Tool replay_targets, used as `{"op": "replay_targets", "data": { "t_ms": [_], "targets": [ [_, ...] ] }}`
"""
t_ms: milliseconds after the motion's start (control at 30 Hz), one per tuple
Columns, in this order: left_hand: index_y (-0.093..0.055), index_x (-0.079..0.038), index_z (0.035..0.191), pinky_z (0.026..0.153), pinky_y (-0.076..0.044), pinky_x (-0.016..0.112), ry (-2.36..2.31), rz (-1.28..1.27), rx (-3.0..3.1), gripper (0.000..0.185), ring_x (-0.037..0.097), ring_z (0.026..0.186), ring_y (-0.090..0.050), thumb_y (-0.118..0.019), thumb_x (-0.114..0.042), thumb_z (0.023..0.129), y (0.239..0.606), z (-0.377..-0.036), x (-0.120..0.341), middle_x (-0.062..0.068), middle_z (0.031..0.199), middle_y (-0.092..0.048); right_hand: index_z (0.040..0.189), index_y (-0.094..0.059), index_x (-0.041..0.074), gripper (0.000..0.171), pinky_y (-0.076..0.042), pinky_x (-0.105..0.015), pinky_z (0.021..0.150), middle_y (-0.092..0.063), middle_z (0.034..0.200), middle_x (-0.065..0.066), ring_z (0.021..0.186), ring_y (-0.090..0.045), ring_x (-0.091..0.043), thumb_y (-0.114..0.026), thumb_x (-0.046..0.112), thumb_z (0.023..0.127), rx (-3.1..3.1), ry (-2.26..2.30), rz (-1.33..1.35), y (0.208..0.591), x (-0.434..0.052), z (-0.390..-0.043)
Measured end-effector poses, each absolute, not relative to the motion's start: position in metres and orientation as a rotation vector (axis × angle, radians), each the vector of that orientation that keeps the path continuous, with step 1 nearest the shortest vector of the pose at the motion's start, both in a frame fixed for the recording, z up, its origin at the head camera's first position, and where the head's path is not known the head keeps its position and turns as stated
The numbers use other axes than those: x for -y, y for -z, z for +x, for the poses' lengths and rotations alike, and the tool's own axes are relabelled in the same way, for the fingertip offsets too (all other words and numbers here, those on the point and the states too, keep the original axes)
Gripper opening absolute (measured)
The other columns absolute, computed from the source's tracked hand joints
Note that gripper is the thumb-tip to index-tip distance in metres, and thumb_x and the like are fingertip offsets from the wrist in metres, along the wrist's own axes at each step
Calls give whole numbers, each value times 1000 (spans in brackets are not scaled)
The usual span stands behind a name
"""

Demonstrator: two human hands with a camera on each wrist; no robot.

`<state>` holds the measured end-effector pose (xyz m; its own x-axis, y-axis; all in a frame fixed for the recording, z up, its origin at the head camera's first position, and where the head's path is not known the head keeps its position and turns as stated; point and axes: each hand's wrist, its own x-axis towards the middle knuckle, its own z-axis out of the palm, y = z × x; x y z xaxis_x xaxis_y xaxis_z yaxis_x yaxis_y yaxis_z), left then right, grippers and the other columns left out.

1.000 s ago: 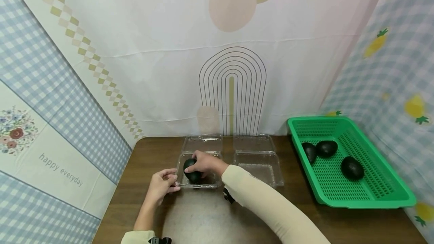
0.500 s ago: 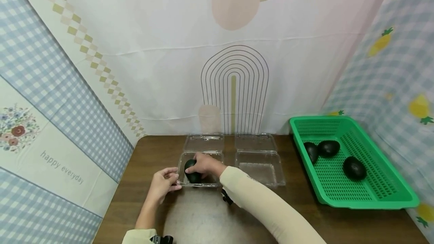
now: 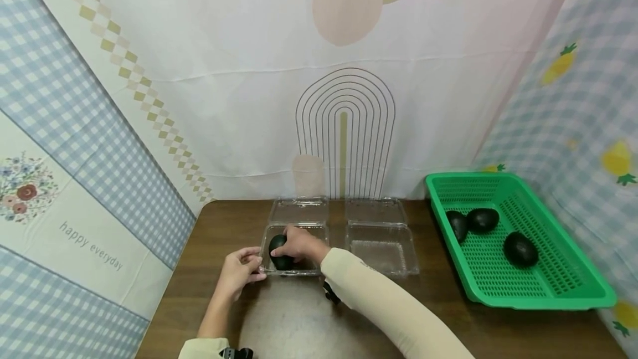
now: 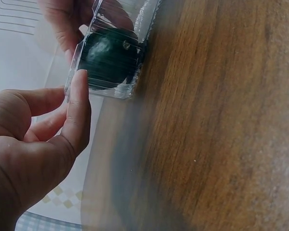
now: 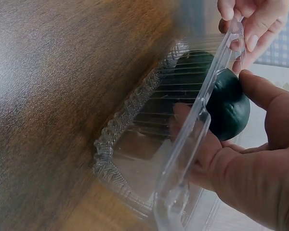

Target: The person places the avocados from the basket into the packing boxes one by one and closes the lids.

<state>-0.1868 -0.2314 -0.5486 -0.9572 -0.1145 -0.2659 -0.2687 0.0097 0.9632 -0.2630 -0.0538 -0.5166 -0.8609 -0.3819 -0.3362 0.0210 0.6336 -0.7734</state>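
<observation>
A dark green, nearly black avocado [image 3: 283, 263] sits inside the left clear plastic clamshell container [image 3: 305, 273], toward its left end. My right hand [image 3: 303, 244] reaches in from above and grips the avocado, thumb on the near side. In the right wrist view the avocado [image 5: 229, 108] lies between thumb and fingers, partly seen through the ribbed wall. My left hand [image 3: 237, 273] pinches the container's left rim near the front corner. The left wrist view shows the thumb and fingers on either side of that rim, with the avocado [image 4: 108, 60] just behind the clear wall.
A second clear clamshell [image 3: 381, 248] stands with its lid raised to the right. Further right, a green plastic basket [image 3: 543, 302] holds three dark avocados [image 3: 520, 249]. Printed cloths [image 3: 239, 126] hang behind and beside the brown wooden table [image 3: 299, 320].
The right hand has shifted slightly left within the container, with the avocado in its grip. The left hand stays at the rim. The head view has moved a little.
</observation>
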Motion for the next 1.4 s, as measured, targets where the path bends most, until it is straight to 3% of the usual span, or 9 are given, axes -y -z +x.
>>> {"op": "replay_targets", "data": {
  "t_ms": [267, 467, 633, 767, 900, 1033, 1200, 1400],
  "targets": [
    [-54, 17, 134, 63, -66, 29, -2112, -402, -2147, 36, 16, 73, -63, -56, 12, 98, 549, -186, 233, 16, 93, -61, 127, -55, -3, 56, -67, -44, 66, -65, 111, -19, 77, -70, -32, -83, 26, 89, -2383, 1122, -324, 517, 49, -263],
    [-53, 18, 135, 63, -66, 30, -2110, -390, -2142, 38, 16, 74, -62, -57, 11, 98, 549, -185, 232, 13, 92, -60, 134, -54, -5, 62, -66, -48, 74, -66, 115, -21, 77, -71, -33, -81, 30, 90, -2348, 1125, -339, 515, 42, -263],
    [-54, 17, 134, 63, -66, 29, -2116, -398, -2141, 37, 16, 73, -62, -57, 12, 98, 549, -186, 231, 14, 93, -60, 142, -51, -5, 68, -65, -45, 80, -65, 124, -22, 87, -70, -30, -78, 35, 93, -2338, 1084, -376, 504, 34, -265],
    [-54, 17, 134, 63, -67, 30, -2112, -396, -2143, 37, 16, 73, -63, -57, 12, 98, 551, -187, 231, 13, 93, -59, 145, -50, 0, 70, -61, -43, 89, -63, 133, -19, 103, -69, -30, -75, 41, 94, -2367, 1026, -423, 491, 25, -270],
    [-54, 17, 134, 63, -67, 30, -2114, -393, -2145, 37, 16, 73, -63, -56, 12, 98, 551, -187, 232, 12, 92, -59, 146, -49, 3, 70, -59, -46, 95, -60, 140, -19, 105, -71, -34, -74, 43, 95, -2377, 1058, -460, 476, 13, -275],
    [-53, 18, 135, 63, -67, 31, -2120, -387, -2141, 38, 17, 73, -63, -57, 12, 97, 548, -186, 231, 12, 92, -60, 147, -47, 3, 70, -62, -47, 90, -62, 136, -21, 99, -72, -37, -75, 40, 95, -2345, 1164, -475, 466, -2, -278],
    [-53, 17, 135, 62, -67, 30, -2111, -400, -2145, 38, 17, 72, -63, -57, 13, 97, 547, -186, 231, 14, 93, -61, 146, -49, 7, 65, -65, -40, 82, -61, 136, -20, 106, -69, -34, -75, 38, 95, -2337, 1237, -480, 459, -22, -274],
    [-51, 19, 135, 62, -67, 31, -2119, -372, -2148, 39, 18, 73, -63, -57, 12, 97, 549, -186, 231, 14, 92, -61, 142, -53, 12, 58, -62, -39, 93, -63, 137, -16, 120, -64, -29, -73, 41, 96, -2403, 1250, -513, 450, -42, -267]
  ]
}}
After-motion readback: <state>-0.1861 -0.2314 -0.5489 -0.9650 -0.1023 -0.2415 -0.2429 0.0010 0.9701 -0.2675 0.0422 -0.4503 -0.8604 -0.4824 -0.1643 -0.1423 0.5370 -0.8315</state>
